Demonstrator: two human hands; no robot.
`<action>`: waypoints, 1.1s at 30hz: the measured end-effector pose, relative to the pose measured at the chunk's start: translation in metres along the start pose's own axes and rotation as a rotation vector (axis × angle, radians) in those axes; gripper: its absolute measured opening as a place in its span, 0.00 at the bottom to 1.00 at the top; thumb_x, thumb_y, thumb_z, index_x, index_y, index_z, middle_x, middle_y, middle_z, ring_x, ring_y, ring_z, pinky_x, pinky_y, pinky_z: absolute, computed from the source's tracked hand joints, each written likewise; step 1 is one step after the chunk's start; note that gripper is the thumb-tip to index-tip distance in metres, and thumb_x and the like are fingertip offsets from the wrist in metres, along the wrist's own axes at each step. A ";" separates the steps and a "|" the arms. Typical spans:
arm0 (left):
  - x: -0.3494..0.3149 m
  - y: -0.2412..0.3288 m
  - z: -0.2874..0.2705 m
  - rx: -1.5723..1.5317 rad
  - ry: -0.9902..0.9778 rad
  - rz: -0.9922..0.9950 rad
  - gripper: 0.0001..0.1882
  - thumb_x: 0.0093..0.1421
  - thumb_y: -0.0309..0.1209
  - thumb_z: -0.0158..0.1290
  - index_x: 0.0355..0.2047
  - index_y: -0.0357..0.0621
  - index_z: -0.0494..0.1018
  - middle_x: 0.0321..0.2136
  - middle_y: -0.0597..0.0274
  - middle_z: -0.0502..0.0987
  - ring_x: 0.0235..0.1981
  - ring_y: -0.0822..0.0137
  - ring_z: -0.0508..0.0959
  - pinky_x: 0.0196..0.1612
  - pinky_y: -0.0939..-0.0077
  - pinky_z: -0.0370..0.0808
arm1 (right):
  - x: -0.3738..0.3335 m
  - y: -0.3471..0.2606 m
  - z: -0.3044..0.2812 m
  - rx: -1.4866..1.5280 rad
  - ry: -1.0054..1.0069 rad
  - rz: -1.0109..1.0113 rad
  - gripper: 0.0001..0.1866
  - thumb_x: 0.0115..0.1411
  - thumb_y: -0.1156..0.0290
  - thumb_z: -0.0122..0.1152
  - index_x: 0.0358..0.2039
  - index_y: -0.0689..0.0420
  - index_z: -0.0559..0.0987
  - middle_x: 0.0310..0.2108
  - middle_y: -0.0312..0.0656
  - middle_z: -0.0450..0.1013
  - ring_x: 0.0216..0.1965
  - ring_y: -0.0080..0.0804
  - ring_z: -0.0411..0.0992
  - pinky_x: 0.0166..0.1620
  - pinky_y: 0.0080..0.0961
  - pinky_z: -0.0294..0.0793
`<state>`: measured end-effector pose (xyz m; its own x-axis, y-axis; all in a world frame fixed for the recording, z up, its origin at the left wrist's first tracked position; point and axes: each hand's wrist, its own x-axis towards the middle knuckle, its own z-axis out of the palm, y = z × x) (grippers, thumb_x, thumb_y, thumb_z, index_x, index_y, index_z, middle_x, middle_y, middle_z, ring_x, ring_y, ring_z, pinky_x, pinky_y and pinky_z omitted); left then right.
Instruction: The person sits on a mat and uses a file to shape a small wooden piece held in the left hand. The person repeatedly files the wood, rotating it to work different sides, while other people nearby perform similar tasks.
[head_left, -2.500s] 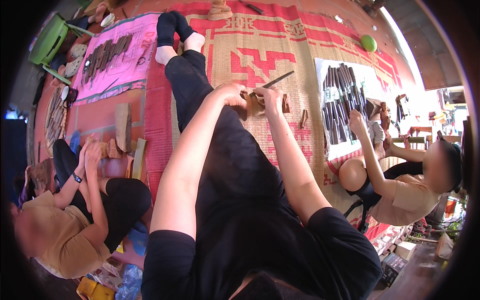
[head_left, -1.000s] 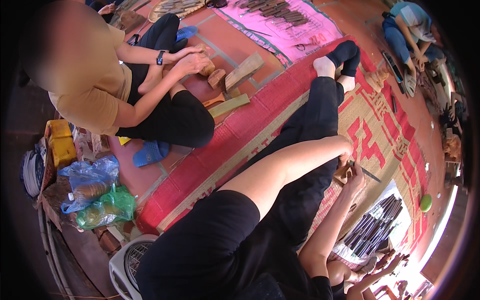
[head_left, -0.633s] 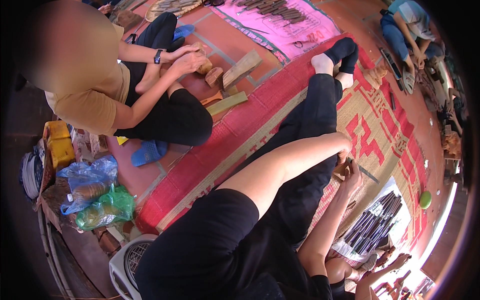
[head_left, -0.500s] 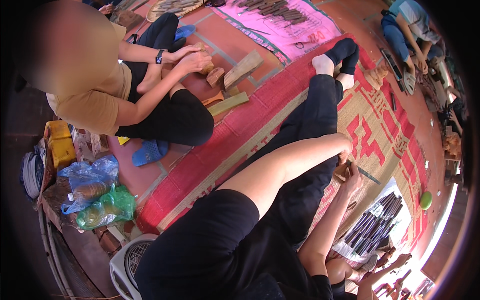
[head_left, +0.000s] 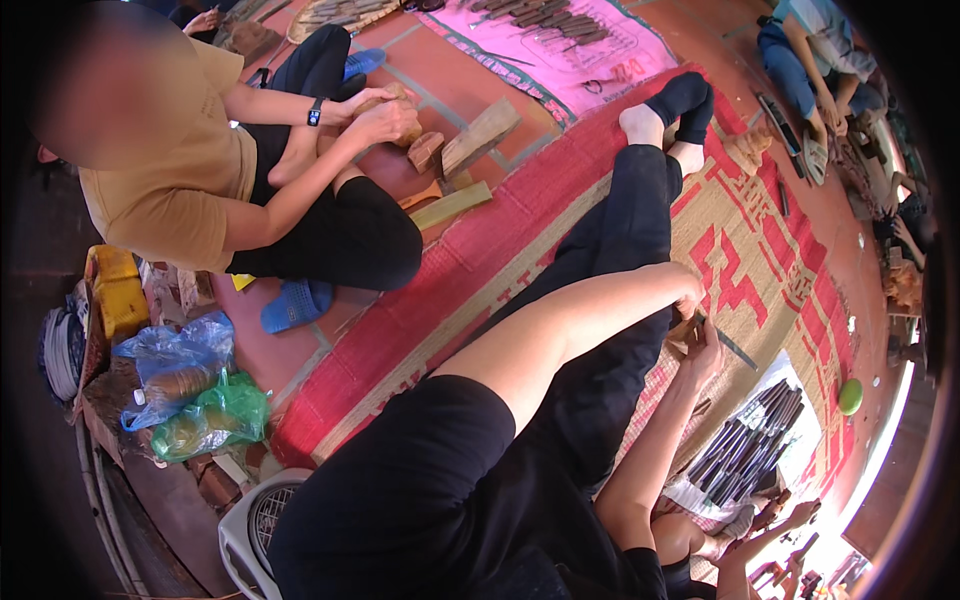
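Observation:
My left hand (head_left: 688, 290) is bent over a brown piece of wood (head_left: 681, 338) beside my outstretched legs, its fingers curled and partly hidden. Close below it, my right hand (head_left: 709, 353) is closed around a thin dark tool that looks like a carving chisel (head_left: 738, 350). One end of the chisel sticks out to the right over the mat, while the other meets the wood between my hands. To the right of my right forearm, several dark chisels (head_left: 745, 445) lie in rows on a white sheet (head_left: 800, 440).
A red and tan woven mat (head_left: 740, 250) lies under my legs. At left a co-worker (head_left: 170, 200) sits holding a brown block, with wood pieces (head_left: 480, 135) nearby. More tools rest on a pink sheet (head_left: 600, 50). Plastic bags (head_left: 210, 415) and a grey stool (head_left: 240, 530) stand lower left.
My right hand has shifted slightly, its fingers now higher against the wood. The left hand stays almost in place. The whole view has moved a little, and the co-worker leans slightly left.

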<state>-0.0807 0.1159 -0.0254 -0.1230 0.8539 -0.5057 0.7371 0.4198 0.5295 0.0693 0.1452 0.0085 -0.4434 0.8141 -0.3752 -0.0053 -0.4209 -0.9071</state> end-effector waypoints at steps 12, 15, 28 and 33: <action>-0.073 0.017 -0.030 -0.062 -0.047 -0.050 0.42 0.37 0.44 0.66 0.55 0.52 0.65 0.49 0.60 0.73 0.49 0.58 0.73 0.48 0.66 0.71 | -0.003 -0.004 0.013 -0.017 0.005 -0.016 0.07 0.51 0.81 0.62 0.33 0.65 0.77 0.31 0.45 0.75 0.31 0.31 0.74 0.28 0.23 0.74; -0.056 0.009 -0.025 -0.024 -0.087 -0.064 0.44 0.36 0.46 0.66 0.56 0.50 0.65 0.49 0.60 0.73 0.49 0.58 0.73 0.49 0.66 0.71 | 0.002 -0.004 0.007 -0.082 -0.026 0.027 0.09 0.51 0.81 0.62 0.34 0.66 0.77 0.31 0.43 0.75 0.32 0.31 0.74 0.30 0.24 0.74; -0.046 0.014 -0.025 -0.003 -0.169 -0.188 0.42 0.38 0.45 0.66 0.55 0.51 0.66 0.48 0.61 0.74 0.48 0.59 0.74 0.48 0.66 0.72 | 0.004 -0.002 -0.002 -0.115 0.017 0.044 0.08 0.51 0.79 0.63 0.32 0.62 0.76 0.28 0.39 0.74 0.27 0.27 0.73 0.28 0.16 0.69; -0.002 0.011 -0.037 -0.106 -0.480 -0.365 0.38 0.38 0.45 0.65 0.53 0.53 0.68 0.47 0.61 0.75 0.47 0.59 0.74 0.47 0.65 0.72 | -0.006 -0.002 0.001 -0.014 -0.058 0.030 0.09 0.50 0.80 0.62 0.33 0.61 0.75 0.30 0.41 0.75 0.28 0.28 0.74 0.26 0.18 0.72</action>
<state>-0.0968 0.1298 0.0063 -0.0238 0.4253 -0.9047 0.6304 0.7088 0.3166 0.0705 0.1406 0.0123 -0.4941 0.7767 -0.3906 0.0209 -0.4385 -0.8985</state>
